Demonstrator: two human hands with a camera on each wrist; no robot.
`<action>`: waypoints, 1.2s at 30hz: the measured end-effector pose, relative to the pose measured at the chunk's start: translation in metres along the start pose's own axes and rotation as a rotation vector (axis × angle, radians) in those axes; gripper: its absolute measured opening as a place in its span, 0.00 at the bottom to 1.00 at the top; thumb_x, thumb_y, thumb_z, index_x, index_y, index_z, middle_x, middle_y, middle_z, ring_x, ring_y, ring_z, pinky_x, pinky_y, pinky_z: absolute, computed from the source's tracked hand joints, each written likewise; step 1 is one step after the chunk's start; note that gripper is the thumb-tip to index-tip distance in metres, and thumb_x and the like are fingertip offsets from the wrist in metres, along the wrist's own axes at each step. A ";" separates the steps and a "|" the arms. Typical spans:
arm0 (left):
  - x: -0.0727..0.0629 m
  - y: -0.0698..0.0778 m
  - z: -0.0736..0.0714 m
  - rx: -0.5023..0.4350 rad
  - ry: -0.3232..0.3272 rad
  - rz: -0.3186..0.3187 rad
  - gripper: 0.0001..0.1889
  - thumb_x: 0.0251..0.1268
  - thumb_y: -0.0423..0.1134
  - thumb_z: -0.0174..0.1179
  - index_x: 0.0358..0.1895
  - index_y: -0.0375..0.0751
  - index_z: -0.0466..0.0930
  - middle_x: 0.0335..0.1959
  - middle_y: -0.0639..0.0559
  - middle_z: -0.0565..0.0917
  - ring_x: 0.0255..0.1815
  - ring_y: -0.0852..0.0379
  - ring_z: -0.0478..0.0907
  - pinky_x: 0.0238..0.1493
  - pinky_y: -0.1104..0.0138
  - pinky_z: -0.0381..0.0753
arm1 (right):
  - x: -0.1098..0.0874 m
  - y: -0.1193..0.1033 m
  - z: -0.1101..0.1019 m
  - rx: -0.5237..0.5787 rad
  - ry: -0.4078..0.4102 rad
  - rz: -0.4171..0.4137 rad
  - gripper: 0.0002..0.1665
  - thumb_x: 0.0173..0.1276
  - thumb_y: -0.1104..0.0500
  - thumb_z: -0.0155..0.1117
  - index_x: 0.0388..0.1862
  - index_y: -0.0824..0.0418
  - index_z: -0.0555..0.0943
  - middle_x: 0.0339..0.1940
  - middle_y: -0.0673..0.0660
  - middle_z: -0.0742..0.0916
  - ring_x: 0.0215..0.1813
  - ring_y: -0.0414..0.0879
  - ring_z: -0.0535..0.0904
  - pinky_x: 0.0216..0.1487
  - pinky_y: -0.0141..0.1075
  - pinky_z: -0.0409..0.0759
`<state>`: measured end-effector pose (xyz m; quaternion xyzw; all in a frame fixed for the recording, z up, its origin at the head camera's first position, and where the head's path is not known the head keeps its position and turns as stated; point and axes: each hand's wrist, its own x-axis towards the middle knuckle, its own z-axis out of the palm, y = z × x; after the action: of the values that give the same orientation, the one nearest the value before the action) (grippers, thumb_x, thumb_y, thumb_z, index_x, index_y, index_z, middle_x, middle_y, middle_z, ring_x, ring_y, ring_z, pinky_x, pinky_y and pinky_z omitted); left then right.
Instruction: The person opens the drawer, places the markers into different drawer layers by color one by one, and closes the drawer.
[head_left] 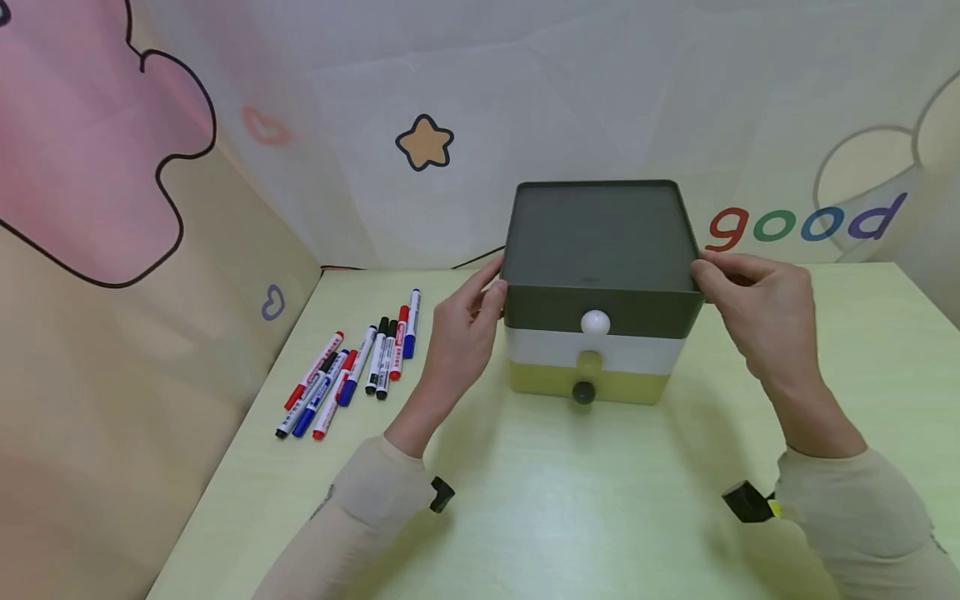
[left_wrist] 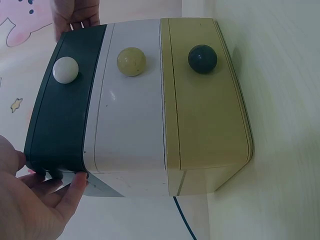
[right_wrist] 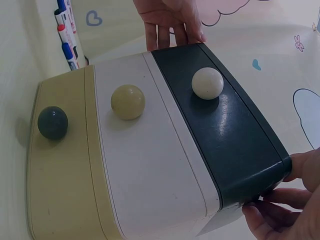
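Note:
A three-tier drawer box [head_left: 600, 237] stands on the table, its front facing me. Its dark green top tier carries a white knob [head_left: 596, 322], the white middle tier a yellow knob [left_wrist: 131, 62], and the yellow bottom tier a dark green knob [right_wrist: 53, 123]. My left hand [head_left: 463, 333] holds the left side of the top tier, thumb near the upper edge and fingers bent along the side. On the opposite side, my right hand [head_left: 776, 321] grips the same tier by its upper right edge. All three drawer fronts sit flush with the box.
Several whiteboard markers [head_left: 352, 379] with red, blue and black caps lie on the table, left of the box. Behind the table hangs a printed cloth [head_left: 570, 92] with a star and the word "good". A dark cord [left_wrist: 185, 218] shows behind the box.

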<state>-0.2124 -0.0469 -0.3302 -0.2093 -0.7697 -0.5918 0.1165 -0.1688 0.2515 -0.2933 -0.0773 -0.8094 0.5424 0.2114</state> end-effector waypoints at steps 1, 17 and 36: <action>0.000 0.000 -0.001 -0.002 0.001 -0.002 0.23 0.84 0.40 0.51 0.76 0.44 0.71 0.71 0.52 0.77 0.61 0.54 0.82 0.57 0.65 0.82 | 0.000 0.000 0.001 -0.005 0.001 -0.005 0.25 0.71 0.54 0.68 0.60 0.71 0.84 0.28 0.30 0.85 0.32 0.31 0.79 0.31 0.21 0.75; 0.001 -0.002 -0.011 0.014 0.026 -0.036 0.22 0.84 0.39 0.51 0.76 0.43 0.71 0.73 0.50 0.74 0.63 0.54 0.81 0.56 0.64 0.82 | 0.004 -0.003 0.016 -0.032 0.003 -0.044 0.25 0.71 0.51 0.67 0.56 0.69 0.87 0.31 0.32 0.84 0.36 0.38 0.77 0.32 0.24 0.74; -0.012 0.015 0.005 0.213 0.231 0.034 0.17 0.77 0.37 0.59 0.64 0.36 0.75 0.53 0.46 0.78 0.49 0.53 0.76 0.46 0.63 0.78 | 0.006 -0.002 0.016 -0.023 -0.003 -0.065 0.24 0.72 0.51 0.66 0.56 0.67 0.87 0.30 0.30 0.84 0.36 0.35 0.79 0.35 0.22 0.76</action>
<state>-0.1946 -0.0406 -0.3233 -0.1391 -0.8058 -0.5250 0.2360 -0.1806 0.2388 -0.2951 -0.0526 -0.8179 0.5261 0.2268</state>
